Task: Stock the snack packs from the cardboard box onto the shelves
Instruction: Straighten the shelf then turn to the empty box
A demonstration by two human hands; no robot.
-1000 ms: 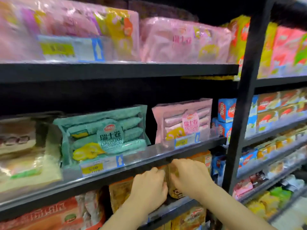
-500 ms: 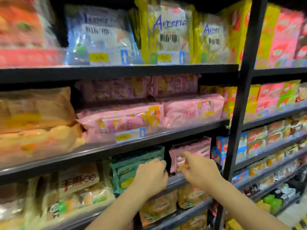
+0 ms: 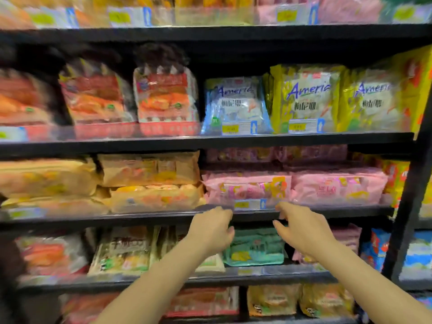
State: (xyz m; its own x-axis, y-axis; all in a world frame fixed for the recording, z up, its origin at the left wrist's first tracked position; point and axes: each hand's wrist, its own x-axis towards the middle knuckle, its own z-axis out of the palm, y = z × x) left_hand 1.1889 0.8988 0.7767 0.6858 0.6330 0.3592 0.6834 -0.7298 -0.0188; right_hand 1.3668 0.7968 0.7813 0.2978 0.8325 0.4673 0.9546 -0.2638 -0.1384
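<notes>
The clearest writing is "Ameria" in blue script on three crinkly plastic bags one shelf up from the pink pack [image 3: 247, 189]: a blue bag [image 3: 236, 105] directly above it, and two yellow bags [image 3: 306, 99] further right. Each carries blocky Chinese characters too smeared to read. Yellow price tags [image 3: 242, 204] with blue arrows sit in the clear strip along the shelf edge [image 3: 140, 217]; their figures are illegible.

The pink pack, a soft, flat, glossy pillow-shaped snack pack, lies on the black metal shelf just above and between both hands. A second pink pack [image 3: 339, 188] lies beside it to the right, and tan paper-look bread bags [image 3: 149, 169] are stacked to its left.

The left hand [image 3: 211, 232] is raised just below the pink pack at the shelf edge, fingers curled downward, holding nothing. The right hand [image 3: 301, 230] is below the pack's right end, fingers loosely bent with the tips at the shelf edge, also empty. Under the pink pack, between the hands, is a mint-green pack [image 3: 254, 249].
</notes>
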